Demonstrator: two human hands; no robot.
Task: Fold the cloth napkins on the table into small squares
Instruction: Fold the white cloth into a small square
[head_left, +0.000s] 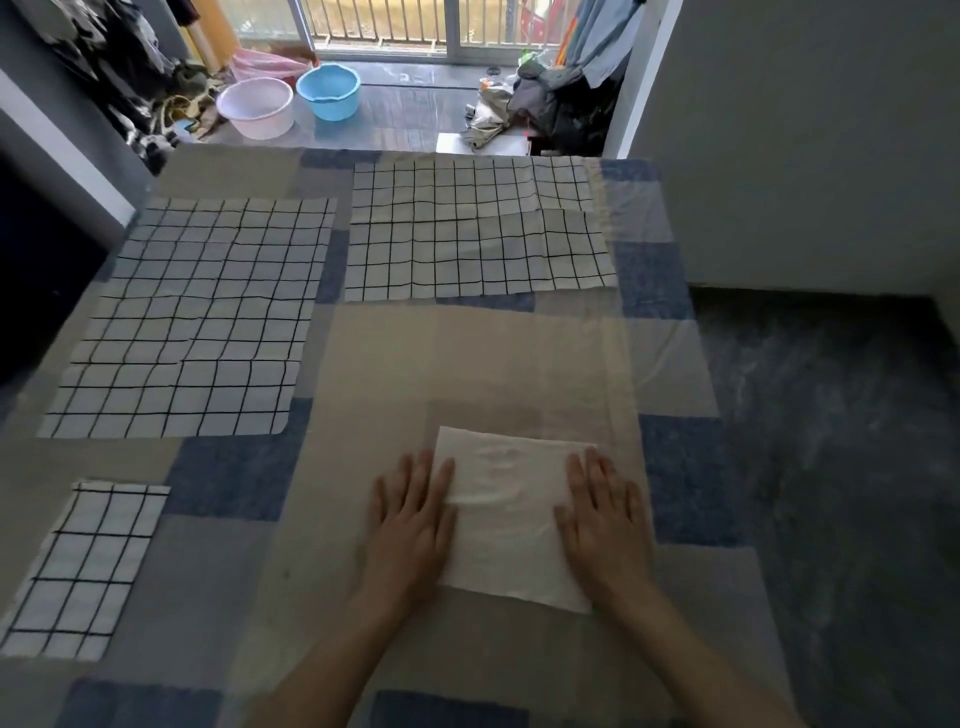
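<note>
White plain napkin (506, 519), folded to a rough square, lay flat between your hands on the patchwork tablecloth (467, 353). Your left hand (410, 525) and right hand (605, 519) pressed its side edges, fingers straight, gripping nothing. Left of your left hand: small folded checked napkin (85, 566). Beyond your fingertips: two checked napkins, left (197, 317) and far (478, 228), spread open.

Both hands lie flat, palms down, fingers straight and pointing away. The left hand (413, 525) and the right hand (605, 525) sit side by side, apart, bare arms reaching forward.
</note>
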